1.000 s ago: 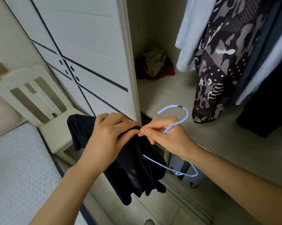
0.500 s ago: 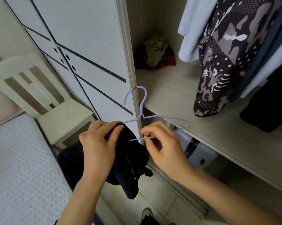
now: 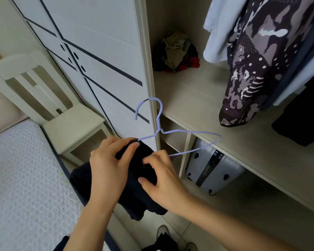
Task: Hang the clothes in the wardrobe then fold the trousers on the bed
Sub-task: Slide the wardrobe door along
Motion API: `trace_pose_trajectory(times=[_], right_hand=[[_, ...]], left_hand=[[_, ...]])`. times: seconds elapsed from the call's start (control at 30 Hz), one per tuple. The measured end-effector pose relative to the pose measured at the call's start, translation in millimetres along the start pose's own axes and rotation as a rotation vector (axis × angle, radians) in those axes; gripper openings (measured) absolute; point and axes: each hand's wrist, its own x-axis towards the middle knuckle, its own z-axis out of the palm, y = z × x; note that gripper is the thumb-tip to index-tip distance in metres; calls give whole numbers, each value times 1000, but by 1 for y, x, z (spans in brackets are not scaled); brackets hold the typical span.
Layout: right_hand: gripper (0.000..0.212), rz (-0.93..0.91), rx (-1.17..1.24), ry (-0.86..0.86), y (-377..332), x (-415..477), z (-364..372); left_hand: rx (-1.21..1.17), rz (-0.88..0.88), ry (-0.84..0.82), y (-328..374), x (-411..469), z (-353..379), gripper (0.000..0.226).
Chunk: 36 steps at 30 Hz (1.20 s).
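We hold a black garment [image 3: 134, 180] in front of the open wardrobe [image 3: 197, 98], above the floor near the front edge of its shelf; our left hand [image 3: 109, 167] has its grip closed on the cloth, thumb and forefinger pinching it where the left end of a lilac wire hanger [image 3: 170, 132] goes into the fabric; our right hand [image 3: 161, 176] is curled on the garment just below the hanger's lower wire, its grip closed on the cloth too; the hanger stands upright, hook up, before the wardrobe door's edge; patterned clothes [image 3: 257, 60] hang at the right, a white chair [image 3: 49, 98] and the bed [image 3: 20, 178] lie at the left.
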Motion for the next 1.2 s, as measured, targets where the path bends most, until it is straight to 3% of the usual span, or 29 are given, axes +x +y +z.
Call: trace_pose_trajectory(times=[0.1,0.23,0.37,0.47,0.63,0.7,0.9,1.03,1.1,1.2], right_hand=[[33,-34,-3,-71,-3,0,-4],[39,40,-146,-297,11,-6,-6],[19,27,-453,-444,56,-11,-10],[27,64,-755,-495,89,-16,-27],[50,85,-900,-424,109,-16,-58],[50,110,-937,-374,113,-14,-70],[41,155,-918,-260,122,-18,-96],[36,67,-993,-158,119,-14,-105],[37,56,-1024,-163,117,-11,-108],[41,18,-1090,-156,116,-6,-116]], left_hand=[[12,3,-12,-4,1,-1,11],[-27,-21,21,-4,7,-9,11],[-47,-37,27,-7,11,-19,10],[-28,-51,16,-17,16,-28,10],[84,3,-96,-36,21,-29,11],[94,-1,-115,-41,22,-30,12],[77,-6,-180,-56,21,-33,44],[110,48,-127,-66,21,-32,25],[221,170,-90,-71,24,-31,7],[349,294,-112,-82,26,-28,33]])
